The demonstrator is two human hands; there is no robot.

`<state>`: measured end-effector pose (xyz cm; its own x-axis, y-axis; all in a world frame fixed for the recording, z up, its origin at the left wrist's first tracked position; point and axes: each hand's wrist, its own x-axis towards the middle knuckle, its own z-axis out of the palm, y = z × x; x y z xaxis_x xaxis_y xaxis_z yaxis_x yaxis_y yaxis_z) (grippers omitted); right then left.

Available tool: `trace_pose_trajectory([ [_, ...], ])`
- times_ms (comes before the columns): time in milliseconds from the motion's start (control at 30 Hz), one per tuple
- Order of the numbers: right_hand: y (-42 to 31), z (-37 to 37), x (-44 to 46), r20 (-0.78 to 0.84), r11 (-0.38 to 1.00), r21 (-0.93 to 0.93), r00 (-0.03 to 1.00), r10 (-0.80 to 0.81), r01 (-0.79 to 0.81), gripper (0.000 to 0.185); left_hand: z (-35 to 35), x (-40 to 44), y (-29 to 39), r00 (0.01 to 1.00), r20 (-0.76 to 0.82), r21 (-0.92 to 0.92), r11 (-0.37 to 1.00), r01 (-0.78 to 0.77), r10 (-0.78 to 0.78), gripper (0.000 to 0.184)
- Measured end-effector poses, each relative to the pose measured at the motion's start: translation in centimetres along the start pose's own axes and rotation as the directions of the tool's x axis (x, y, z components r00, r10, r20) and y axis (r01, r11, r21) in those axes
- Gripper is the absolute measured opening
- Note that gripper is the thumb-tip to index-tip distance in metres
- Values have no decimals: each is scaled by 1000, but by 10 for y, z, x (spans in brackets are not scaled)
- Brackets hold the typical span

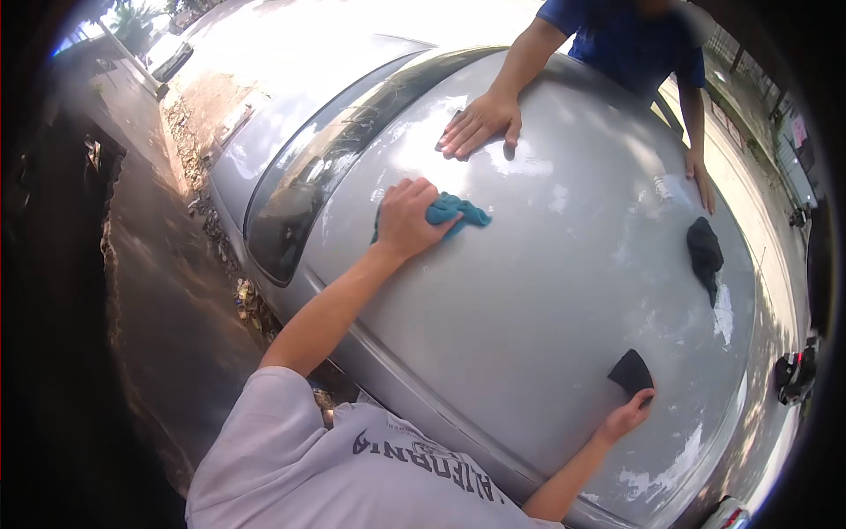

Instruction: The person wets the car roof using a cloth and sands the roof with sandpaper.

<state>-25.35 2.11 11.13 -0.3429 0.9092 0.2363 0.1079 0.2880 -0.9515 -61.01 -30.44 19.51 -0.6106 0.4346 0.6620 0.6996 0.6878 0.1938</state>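
My left hand (410, 216) is closed around a bunched teal cloth (456, 212) and presses it on the silver car roof (520, 300), not far from the windshield. My right hand (627, 414) is lower right, near the roof's side, with its fingers closed on a black cloth (631, 371) that lies against the paint. Part of each cloth is hidden under or behind the fingers. Glare and whitish patches show on the roof's surface.
Across the car, a person in a blue shirt (626, 53) has one hand (485, 122) flat on the roof and the other hand (701, 181) near a dark cloth (704, 256). The dark windshield (291, 194) curves at left, beside ground with dry leaves (189, 159).
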Motion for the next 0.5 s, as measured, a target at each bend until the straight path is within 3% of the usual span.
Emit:
trace_pose_trajectory([
  [33,-2,-1,1,-5,1000,20,1000,-4,4,52,10,-3,45,993,114,-86,996,-21,31,30],
  [67,-1,0,3,-12,999,42,1000,-6,7,51,24,-7,88,987,82,-224,968,-116,137,28],
  [167,23,-9,13,-52,999,50,999,14,-12,53,67,-31,208,933,189,-514,840,-172,307,20],
  [233,35,-10,12,-109,995,76,993,-49,57,56,66,-40,233,904,211,-600,779,-179,371,19],
  [333,13,0,-3,-217,982,109,968,-127,154,57,70,-13,186,925,251,-475,869,-137,284,23],
  [367,17,-9,-5,-244,986,93,963,-113,139,57,72,7,148,956,242,-386,921,-59,163,26],
  [433,33,-20,-1,-74,983,182,996,52,-38,58,54,43,67,966,245,-99,989,112,-85,29],
  [500,38,-22,0,-86,982,189,995,42,-26,58,35,51,-18,954,109,53,960,274,-278,30],
])
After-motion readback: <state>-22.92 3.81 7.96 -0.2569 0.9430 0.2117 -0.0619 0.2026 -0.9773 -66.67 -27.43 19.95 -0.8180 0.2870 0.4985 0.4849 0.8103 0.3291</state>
